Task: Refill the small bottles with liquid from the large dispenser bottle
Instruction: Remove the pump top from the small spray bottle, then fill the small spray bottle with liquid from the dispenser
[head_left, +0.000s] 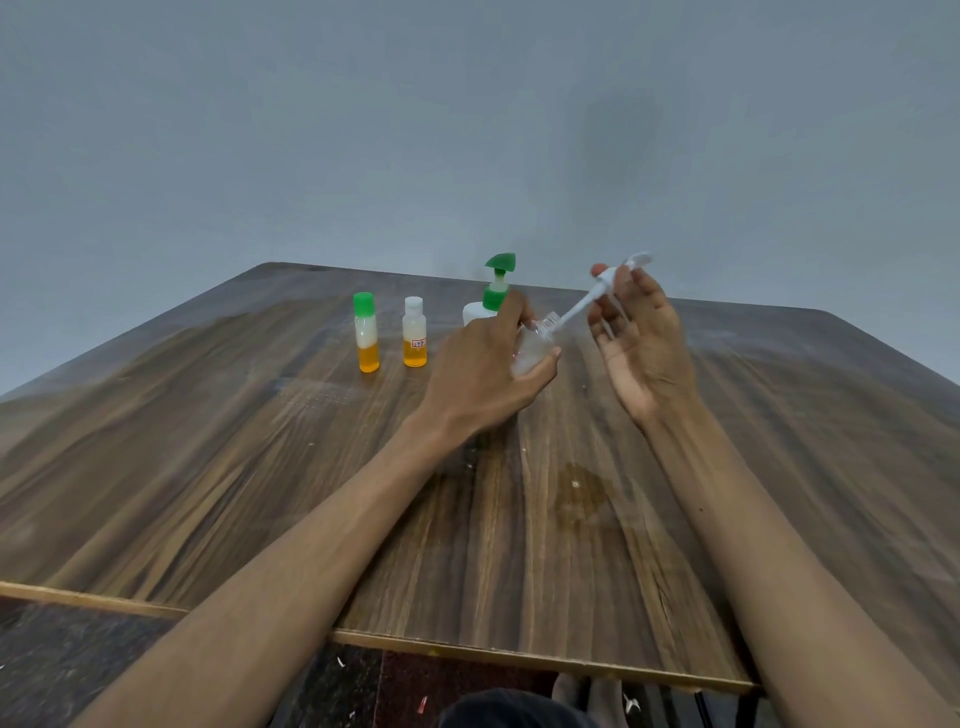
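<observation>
1. My left hand (483, 364) is wrapped round a small clear bottle (532, 351), fingers and thumb curled about its body, holding it tilted just above the desk (260, 467). Its neck points toward two o'clock.

2. My right hand (641, 343) pinches a white spray-pump top (605, 283) between thumb and fingertips. Its stem slants down toward eight o'clock, and the tip sits right at the clear bottle's open mouth — whether it is inside the neck or only touching the rim, I cannot tell.

3. So the step in hand, as I judge it, is the pump top at the mouth of this one bottle; going in or coming out, I cannot tell from here. The bottle looks mostly clear, and I cannot read its level.

4. The large dispenser bottle (491, 301), white with a green pump head, stands just behind my left hand at twelve o'clock, partly hidden by it.

5. Two more small bottles stand upright at ten o'clock from my left hand — the green-capped bottle (367, 332) and, just beside it, the white-capped bottle (414, 332). Both show orange liquid below and a pale layer above.

6. The next move calls for keeping stem and neck on one line, and the bottle steady. A tilted open bottle could spill.
</observation>
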